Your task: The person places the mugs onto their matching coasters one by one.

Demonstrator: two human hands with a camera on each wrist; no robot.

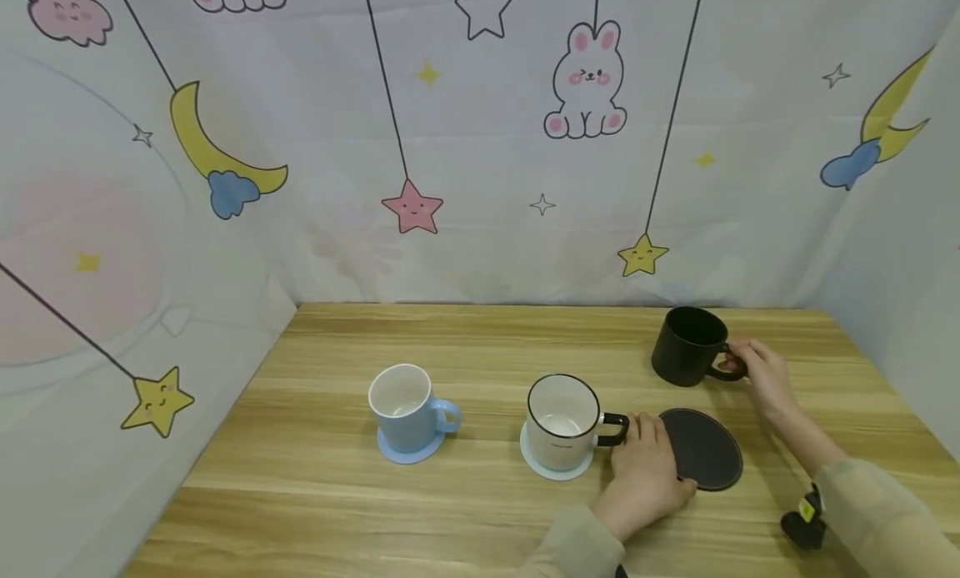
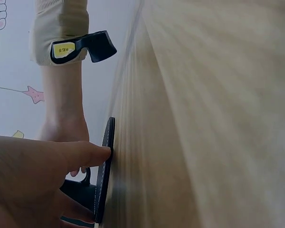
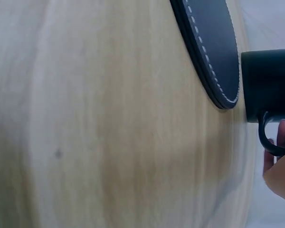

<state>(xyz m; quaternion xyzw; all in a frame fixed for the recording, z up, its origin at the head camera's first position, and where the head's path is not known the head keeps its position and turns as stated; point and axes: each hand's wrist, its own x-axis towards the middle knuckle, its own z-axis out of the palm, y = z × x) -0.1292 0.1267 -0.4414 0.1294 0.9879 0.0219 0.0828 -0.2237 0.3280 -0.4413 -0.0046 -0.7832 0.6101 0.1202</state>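
A round black coaster (image 1: 707, 449) with pale stitching round its rim lies on the wooden table. My left hand (image 1: 649, 471) grips its left side, thumb at the near edge and fingers toward the far edge; in the left wrist view the thumb (image 2: 88, 154) presses the coaster's rim (image 2: 104, 175). Beyond the coaster is a black mug (image 1: 681, 353), upright, its handle pointing right. My right hand (image 1: 761, 376) holds that handle, fingers curled through it, as the right wrist view also shows on the mug (image 3: 270, 85).
Close to my left fingers, a white mug (image 1: 558, 444) with a black rim and handle stands on a pale blue coaster (image 1: 557, 473). Farther left, a light blue mug (image 1: 408, 424) stands on a blue coaster (image 1: 408, 456). A printed cloth (image 1: 495, 144) hangs behind the table (image 1: 337, 520).
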